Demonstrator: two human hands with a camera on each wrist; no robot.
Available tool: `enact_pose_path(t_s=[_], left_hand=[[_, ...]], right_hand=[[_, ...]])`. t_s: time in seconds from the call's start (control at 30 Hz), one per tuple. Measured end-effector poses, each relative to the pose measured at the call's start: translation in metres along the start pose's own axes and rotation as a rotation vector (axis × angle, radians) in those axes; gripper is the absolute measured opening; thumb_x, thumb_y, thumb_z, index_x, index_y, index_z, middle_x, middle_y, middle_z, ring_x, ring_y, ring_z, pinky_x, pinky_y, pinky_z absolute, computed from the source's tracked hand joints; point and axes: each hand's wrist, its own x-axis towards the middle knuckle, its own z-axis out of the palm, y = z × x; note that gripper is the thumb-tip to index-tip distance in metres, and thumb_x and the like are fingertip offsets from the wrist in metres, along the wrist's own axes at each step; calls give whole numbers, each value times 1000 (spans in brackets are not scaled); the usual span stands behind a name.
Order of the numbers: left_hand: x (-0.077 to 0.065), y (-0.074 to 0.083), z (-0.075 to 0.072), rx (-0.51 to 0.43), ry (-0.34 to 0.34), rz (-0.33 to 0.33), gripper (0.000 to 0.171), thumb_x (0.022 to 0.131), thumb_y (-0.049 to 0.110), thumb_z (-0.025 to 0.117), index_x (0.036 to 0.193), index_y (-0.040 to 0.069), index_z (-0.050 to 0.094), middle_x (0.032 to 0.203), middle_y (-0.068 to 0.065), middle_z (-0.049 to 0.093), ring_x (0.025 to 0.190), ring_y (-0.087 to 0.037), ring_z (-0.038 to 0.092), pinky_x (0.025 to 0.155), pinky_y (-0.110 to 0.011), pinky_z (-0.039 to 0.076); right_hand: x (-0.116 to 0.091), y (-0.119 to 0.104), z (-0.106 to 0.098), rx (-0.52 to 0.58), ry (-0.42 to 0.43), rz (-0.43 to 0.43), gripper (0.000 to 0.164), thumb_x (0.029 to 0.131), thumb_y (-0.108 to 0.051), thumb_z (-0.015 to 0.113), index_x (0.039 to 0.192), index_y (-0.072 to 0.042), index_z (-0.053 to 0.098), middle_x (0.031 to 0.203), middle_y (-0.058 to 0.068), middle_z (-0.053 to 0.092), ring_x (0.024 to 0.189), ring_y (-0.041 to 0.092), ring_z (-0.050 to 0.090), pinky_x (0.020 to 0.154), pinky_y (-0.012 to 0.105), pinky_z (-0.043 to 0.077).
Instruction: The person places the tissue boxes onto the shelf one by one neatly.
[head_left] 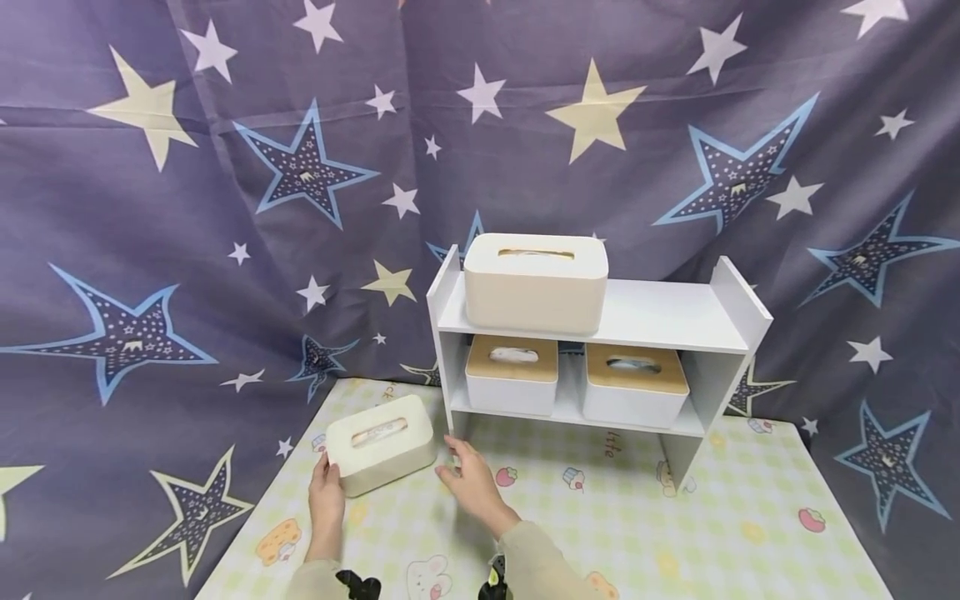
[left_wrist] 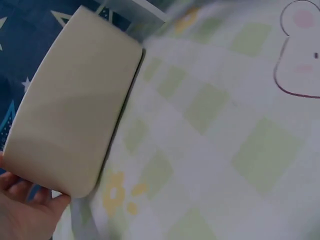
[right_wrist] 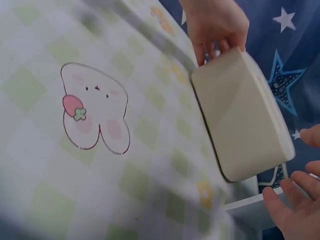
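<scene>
On the table at the left, a cream tissue box [head_left: 381, 446] stands at an angle, its slot facing up with tissue showing inside. My left hand [head_left: 327, 496] touches the box's left end, and its thumb [left_wrist: 61, 201] lies by the near corner in the left wrist view. Just off the box's right end is my right hand [head_left: 474, 483], its fingers spread with nothing between them. The right wrist view shows a gap between this hand [right_wrist: 297, 202] and the box [right_wrist: 240, 120]. Part of the left hand's fingers is hidden behind the box.
A white two-tier shelf [head_left: 667, 312] stands right of the box. A larger cream tissue box [head_left: 535, 292] sits on its top. Two white boxes with wooden lids, one left [head_left: 512, 383] and one right [head_left: 636, 392], fill the lower tier. A star-patterned curtain [head_left: 225, 333] hangs behind.
</scene>
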Motion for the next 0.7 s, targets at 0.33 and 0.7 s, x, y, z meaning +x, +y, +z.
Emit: enact_pose_path(t_s=[0.33, 0.7], left_hand=[[-12, -8, 1, -67, -20, 12, 53, 110, 21, 20, 158, 1, 13, 165, -24, 15, 152, -42, 19, 125, -57, 22], [-42, -8, -12, -84, -6, -1, 55, 110, 28, 25, 159, 5, 17, 164, -22, 20, 147, -42, 27, 100, -4, 45]], right_hand=[[2, 9, 11, -9, -145, 57, 69, 91, -13, 67, 150, 3, 37, 152, 25, 44, 135, 44, 48, 108, 54, 49], [-14, 0, 9, 144, -34, -71, 58, 88, -4, 69, 142, 4, 49, 146, 22, 51, 132, 41, 52, 106, 49, 51]])
